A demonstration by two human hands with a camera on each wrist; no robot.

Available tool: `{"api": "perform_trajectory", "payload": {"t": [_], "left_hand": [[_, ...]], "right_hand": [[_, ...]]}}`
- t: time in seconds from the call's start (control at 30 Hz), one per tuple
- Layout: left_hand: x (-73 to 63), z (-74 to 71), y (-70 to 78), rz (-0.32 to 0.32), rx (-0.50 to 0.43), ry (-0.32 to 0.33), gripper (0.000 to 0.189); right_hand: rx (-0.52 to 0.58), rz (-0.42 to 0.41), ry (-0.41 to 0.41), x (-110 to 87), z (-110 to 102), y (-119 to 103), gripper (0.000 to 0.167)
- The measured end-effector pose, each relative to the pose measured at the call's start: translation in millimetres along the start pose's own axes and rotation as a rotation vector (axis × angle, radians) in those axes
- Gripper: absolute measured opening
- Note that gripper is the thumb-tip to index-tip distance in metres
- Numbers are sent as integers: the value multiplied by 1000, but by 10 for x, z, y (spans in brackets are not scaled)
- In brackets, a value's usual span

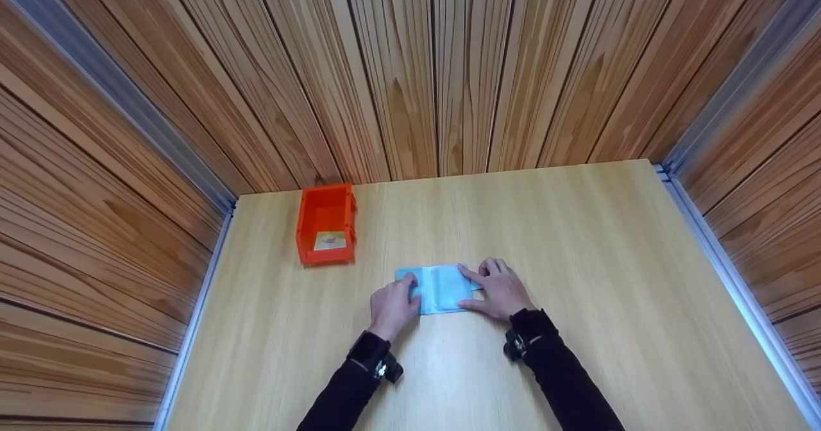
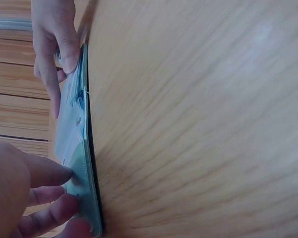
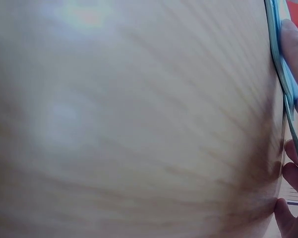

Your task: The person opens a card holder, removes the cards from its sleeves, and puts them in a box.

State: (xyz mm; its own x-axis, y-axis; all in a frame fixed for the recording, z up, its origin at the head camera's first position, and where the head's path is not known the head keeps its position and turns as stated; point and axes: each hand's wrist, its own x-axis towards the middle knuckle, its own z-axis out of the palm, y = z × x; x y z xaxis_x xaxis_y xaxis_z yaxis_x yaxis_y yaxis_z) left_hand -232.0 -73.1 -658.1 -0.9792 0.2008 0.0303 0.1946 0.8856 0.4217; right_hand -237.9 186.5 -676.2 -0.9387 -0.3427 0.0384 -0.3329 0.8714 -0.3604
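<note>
Counts: two hands, one blue folder, one orange bin, one small card, two black wrist devices, two black sleeves, one counter.

The folder (image 1: 452, 287) lay flat and opened out on the counter (image 1: 577, 245), straight ahead at 12 o'clock of the person, between the hands. Light blue, two panels side by side, paler vertical band down the middle. The panel toward 3 o'clock looked glossy and layered; thin stacked edges showed in the left wrist view, plus a small dark dot, too small to identify. One narrow blue tab (image 1: 476, 285) stuck out at the 3 o'clock end.

Left hand (image 1: 392, 306), at the folder's 8 o'clock: grip spread a little, thumb and forefinger apart, tips touching the near-side panel. Right hand (image 1: 500, 290), at 3 o'clock: grip spread wide, forefinger on the panel's upper part, thumb on its lower part, other fingers partly bent beside the tab.

One container: the orange bin (image 1: 324, 216), upright, open-topped, at the folder's 10 o'clock, well apart from both hands. In it, one pale card (image 1: 330, 240) with a darker mark, lying toward the bin's 6 o'clock end; print unreadable.

Wrist devices (image 1: 378, 357) sat over the sleeves (image 1: 340, 392), one per arm.
</note>
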Motion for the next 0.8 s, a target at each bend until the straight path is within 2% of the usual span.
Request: {"api": "perform_trajectory", "payload": {"t": [0.37,0.8], "left_hand": [[-10,12,-21,1,-37,-8,22],[17,-5,-44,-35,-53,-60,23]], "right_hand": [[13,2,0,-12,-8,-8,79],[4,-39,10,-7,-4,-25,70]]}}
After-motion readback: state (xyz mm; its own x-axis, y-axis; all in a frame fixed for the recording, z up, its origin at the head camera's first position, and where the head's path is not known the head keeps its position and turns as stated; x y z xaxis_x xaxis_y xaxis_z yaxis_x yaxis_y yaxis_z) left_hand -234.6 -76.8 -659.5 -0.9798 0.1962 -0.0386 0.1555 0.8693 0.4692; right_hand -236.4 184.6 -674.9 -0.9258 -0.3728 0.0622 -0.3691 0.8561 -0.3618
